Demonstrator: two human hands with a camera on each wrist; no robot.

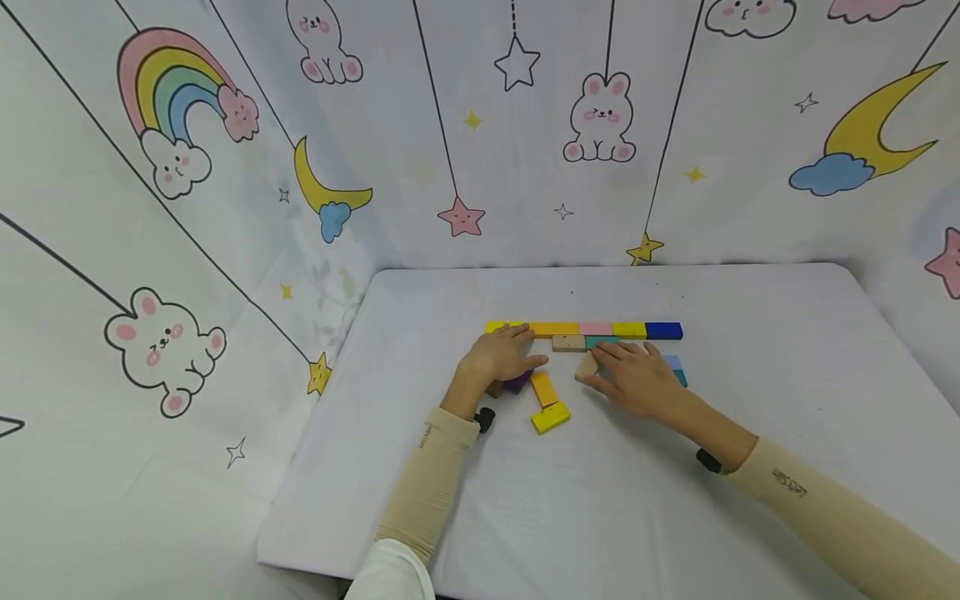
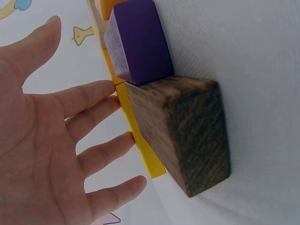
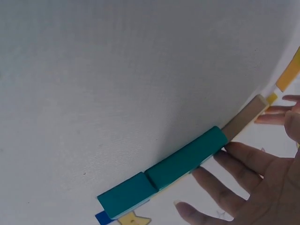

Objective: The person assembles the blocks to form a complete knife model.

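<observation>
At the left end of a row of blocks, my left hand (image 1: 497, 354) has its fingers straight, with fingertips touching a yellow block (image 1: 504, 326). Close beside it in the left wrist view lie a dark brown wooden block (image 2: 197, 136) and a purple block (image 2: 143, 42). My right hand (image 1: 637, 379) reaches over the blocks with extended fingers. Its fingertips rest at a teal block (image 3: 187, 157), which lines up with a second teal block (image 3: 129, 194) and a plain wooden block (image 3: 243, 119). Another plain wooden block (image 1: 586, 367) lies by the right thumb.
The row continues with an orange block (image 1: 555, 329), a pink block (image 1: 596, 328), a yellow block (image 1: 628, 329) and a dark blue block (image 1: 664, 331). Nearer lie a loose orange block (image 1: 544, 389) and a yellow block (image 1: 551, 417). A light blue block (image 1: 674, 363) sits right of the right hand.
</observation>
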